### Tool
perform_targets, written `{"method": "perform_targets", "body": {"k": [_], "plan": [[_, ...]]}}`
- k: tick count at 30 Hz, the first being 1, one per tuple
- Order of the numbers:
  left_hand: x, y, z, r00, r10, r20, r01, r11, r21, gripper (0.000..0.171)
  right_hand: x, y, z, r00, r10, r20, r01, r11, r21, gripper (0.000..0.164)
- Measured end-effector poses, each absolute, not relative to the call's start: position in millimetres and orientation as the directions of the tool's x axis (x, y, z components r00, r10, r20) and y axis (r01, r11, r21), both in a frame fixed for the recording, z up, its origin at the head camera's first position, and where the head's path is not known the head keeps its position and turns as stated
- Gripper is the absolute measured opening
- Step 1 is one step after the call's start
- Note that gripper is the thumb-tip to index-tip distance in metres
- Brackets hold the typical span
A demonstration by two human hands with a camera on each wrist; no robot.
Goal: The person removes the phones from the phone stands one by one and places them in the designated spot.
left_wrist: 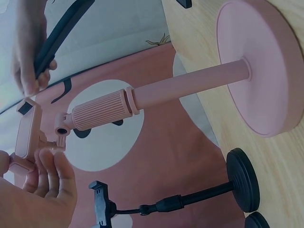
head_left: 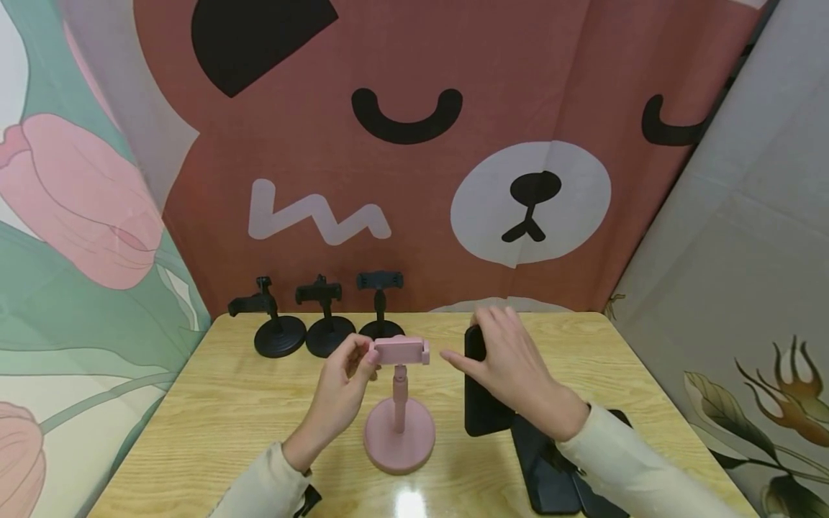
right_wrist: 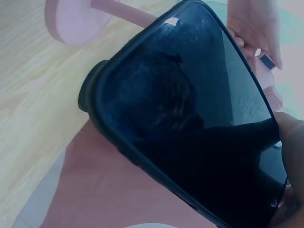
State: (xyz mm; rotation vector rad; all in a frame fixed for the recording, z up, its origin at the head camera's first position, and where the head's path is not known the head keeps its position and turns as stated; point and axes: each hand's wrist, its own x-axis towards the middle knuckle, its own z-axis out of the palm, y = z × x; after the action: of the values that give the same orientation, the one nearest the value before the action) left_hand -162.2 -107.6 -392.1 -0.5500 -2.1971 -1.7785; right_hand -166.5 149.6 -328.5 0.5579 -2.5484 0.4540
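Note:
A pink phone stand [head_left: 399, 416] stands upright on the table on its round base. My left hand [head_left: 342, 381] pinches the left end of its clamp [left_wrist: 29, 130] between thumb and fingers. To the right of the stand, my right hand [head_left: 514, 367] grips a black smartphone [head_left: 482, 403] by its upper part, with the thumb pointing toward the clamp. The phone's dark glossy screen [right_wrist: 156, 104] fills much of the right wrist view and hides part of the stand there. A gap shows between phone and clamp in the head view.
Three black phone stands [head_left: 330, 334] are lined up at the table's back left. Two more dark phones [head_left: 544, 471] lie at the front right, partly under my right forearm. Behind the wooden table [head_left: 227, 417] hangs a brown bear-print curtain [head_left: 408, 180].

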Motion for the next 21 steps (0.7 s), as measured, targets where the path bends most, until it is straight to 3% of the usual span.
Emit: {"method": "perform_targets", "body": {"k": [13,21], "plan": [[-161,-112,-388,-0.902,0.261,0.344,0.381,0.107,0.918,0.028,-167,160,-352,-0.838,-0.293,0.460,-0.423,0.882,-0.208,0.052],[-158,-113,-382,-0.942,0.255,0.217,0.230,0.022,0.973,0.035,-167,164,-362,-0.838,-0.303,0.454,-0.422,0.887,-0.188,0.053]]}}
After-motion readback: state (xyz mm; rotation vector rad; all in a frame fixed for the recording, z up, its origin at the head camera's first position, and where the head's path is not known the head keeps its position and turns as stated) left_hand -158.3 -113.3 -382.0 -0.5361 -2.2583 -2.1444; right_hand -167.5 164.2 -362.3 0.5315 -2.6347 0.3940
